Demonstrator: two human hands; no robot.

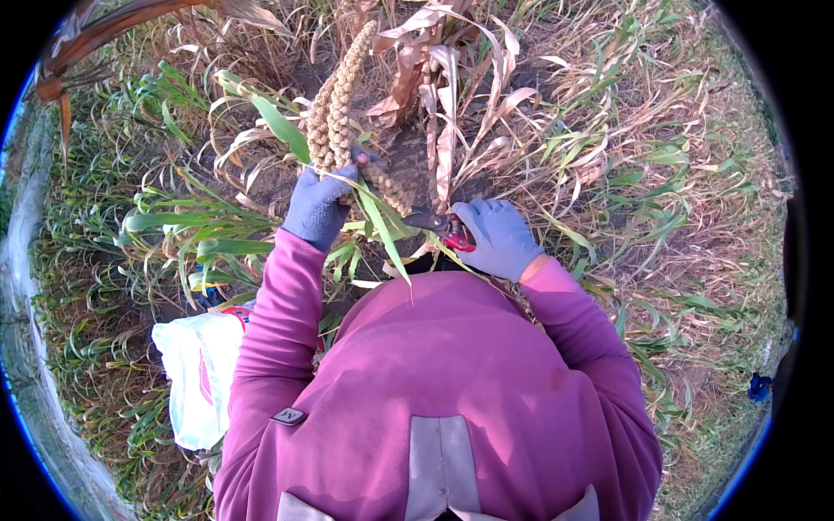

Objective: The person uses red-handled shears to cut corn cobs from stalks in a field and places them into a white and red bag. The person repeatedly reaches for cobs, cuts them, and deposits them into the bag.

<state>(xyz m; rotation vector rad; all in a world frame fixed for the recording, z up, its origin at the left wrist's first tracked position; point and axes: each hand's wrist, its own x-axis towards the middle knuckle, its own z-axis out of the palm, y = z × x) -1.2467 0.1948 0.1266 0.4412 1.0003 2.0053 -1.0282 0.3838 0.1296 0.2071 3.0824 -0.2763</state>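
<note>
My left hand (320, 203), in a grey-blue knit glove, is closed around several tan millet seed heads (335, 107) that point up and away from me. Another seed head (388, 187) slants down to the right from that hand, with long green leaves (384, 231) hanging beside it. My gloved right hand (498, 238) grips red-handled pruning shears (459, 234). Their dark blades point left, close to the tip of the slanting seed head; whether they touch it or a stalk behind it I cannot tell.
A white plastic bag (199, 378) with red print lies at my left side. Dry broad leaves (446, 98) on a withered plant stand straight ahead. Green millet plants (195, 228) grow at the left, and dry and green grass (651, 163) covers the right. A brown dry leaf (124, 26) hangs at the upper left.
</note>
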